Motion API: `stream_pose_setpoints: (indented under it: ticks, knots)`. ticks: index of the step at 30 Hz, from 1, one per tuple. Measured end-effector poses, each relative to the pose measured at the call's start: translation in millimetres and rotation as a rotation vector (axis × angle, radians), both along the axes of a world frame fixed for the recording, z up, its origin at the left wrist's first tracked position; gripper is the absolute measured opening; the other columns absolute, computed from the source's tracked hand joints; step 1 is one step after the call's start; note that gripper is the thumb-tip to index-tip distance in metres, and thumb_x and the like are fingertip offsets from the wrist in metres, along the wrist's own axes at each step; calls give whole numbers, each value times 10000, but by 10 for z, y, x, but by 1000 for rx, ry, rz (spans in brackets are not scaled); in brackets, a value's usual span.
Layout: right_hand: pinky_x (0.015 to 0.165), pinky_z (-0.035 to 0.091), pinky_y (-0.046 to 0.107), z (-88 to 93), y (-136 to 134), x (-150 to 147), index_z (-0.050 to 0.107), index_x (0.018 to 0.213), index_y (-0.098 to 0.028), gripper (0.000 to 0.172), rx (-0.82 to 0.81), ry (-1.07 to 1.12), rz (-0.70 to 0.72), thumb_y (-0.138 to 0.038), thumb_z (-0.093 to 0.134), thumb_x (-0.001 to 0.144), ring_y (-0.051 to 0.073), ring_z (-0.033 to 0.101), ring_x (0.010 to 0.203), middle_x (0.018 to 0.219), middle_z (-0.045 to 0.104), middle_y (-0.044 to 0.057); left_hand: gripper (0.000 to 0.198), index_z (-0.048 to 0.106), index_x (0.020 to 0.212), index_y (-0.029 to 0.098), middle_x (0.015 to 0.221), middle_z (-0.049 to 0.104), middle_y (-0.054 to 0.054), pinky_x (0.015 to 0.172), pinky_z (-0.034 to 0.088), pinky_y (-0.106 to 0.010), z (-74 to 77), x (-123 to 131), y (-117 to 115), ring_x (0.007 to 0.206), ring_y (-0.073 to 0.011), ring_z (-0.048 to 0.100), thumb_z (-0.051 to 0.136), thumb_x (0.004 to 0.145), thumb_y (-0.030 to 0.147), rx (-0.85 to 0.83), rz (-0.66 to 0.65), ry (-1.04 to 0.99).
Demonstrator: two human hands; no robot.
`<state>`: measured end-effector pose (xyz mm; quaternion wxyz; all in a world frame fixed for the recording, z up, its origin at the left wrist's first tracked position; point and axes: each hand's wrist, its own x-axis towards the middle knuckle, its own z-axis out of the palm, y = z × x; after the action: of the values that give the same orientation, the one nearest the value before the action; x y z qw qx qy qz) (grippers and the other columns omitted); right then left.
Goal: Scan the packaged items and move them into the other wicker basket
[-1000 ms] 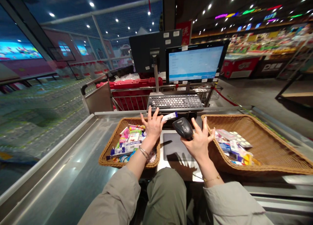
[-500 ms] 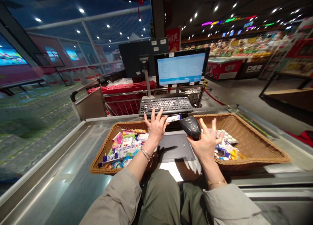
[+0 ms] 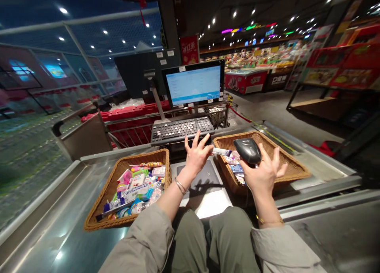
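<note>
My left hand (image 3: 198,154) is above the grey pad between the two baskets, its thumb side pinching one end of a slim white-and-purple packet (image 3: 222,151). The packet points right, toward a black handheld scanner (image 3: 248,150). That scanner is in my right hand (image 3: 263,170), held at the thumb, with the other fingers raised and spread. Below it stands the right wicker basket (image 3: 292,173), with a few small packs in its near left part. The left wicker basket (image 3: 102,195) holds several colourful small packets (image 3: 138,186).
A black keyboard (image 3: 181,129) lies behind the hands, below a lit monitor (image 3: 194,84). Behind them are a metal shopping cart (image 3: 130,132) and red crates (image 3: 118,115). The metal counter (image 3: 62,209) stretches out to the left.
The view has turned right, so the baskets and monitor sit further left. My left hand and the packet have moved right, over the right basket's near left edge. The scanner has also moved right.
</note>
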<state>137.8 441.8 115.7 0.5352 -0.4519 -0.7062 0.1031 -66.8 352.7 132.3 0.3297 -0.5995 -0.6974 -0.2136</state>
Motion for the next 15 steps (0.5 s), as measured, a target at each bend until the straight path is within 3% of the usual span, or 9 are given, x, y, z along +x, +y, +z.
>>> stream_pose_setpoints:
  ticks: [8, 12, 15]
  knots:
    - [1208, 75, 704, 3, 169, 265, 617, 1375, -172, 722, -72, 72, -122, -544, 676, 759, 384, 324, 1510, 1446, 594, 201, 263, 719, 1190, 421, 1568, 517, 27, 1229, 58, -733, -45, 206, 350, 1573, -314, 225, 610, 976, 314, -121, -130, 51]
    - [1213, 61, 685, -27, 232, 352, 633, 1363, -205, 675, -61, 89, -137, -508, 682, 761, 371, 306, 1522, 1392, 651, 154, 503, 516, 1469, 430, 1660, 365, 8, 1220, 62, -753, -51, 374, 515, 1597, -305, 87, 506, 1004, 240, -257, -106, 24]
    - [1210, 47, 691, -66, 276, 402, 623, 1372, -203, 695, -81, 102, -159, -515, 687, 754, 370, 305, 1516, 1411, 631, 163, 542, 445, 1535, 356, 1688, 294, -34, 1221, 63, -752, -69, 418, 532, 1599, -305, 58, 489, 1004, 261, -300, -78, -7]
